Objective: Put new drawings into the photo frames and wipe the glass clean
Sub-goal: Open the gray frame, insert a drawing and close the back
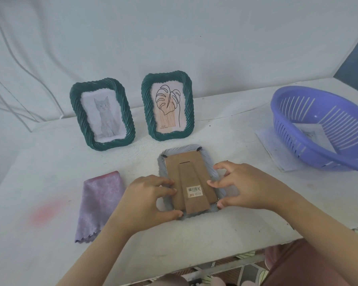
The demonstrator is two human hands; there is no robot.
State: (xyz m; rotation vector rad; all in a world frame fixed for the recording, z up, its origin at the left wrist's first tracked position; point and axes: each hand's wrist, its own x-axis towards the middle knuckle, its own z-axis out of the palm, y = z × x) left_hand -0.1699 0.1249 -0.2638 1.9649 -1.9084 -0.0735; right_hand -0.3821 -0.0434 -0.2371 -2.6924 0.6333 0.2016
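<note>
Bench (pixel 50 162) surface is white, with a pink smudge (pixel 42 211) at 8 o'clock, and a draped white sheet (pixel 174 38) closes off the room behind. At centre a pale blue frame (pixel 180 149) lies face down, cardboard backing (pixel 175 170) up. The left grip (pixel 151 197) curls round its 9 o'clock edge and the right grip (pixel 246 188) pinches its 3 o'clock edge. A cat frame (pixel 102 114) stands at 11 o'clock and a leaf frame (pixel 167 106) at 12. A purple cloth (pixel 100 203) lies at 9 and a purple basket (pixel 318 124) sits tilted on paper (pixel 277 149) at 2. Patterned floor (pixel 246 271) shows at 5.
</note>
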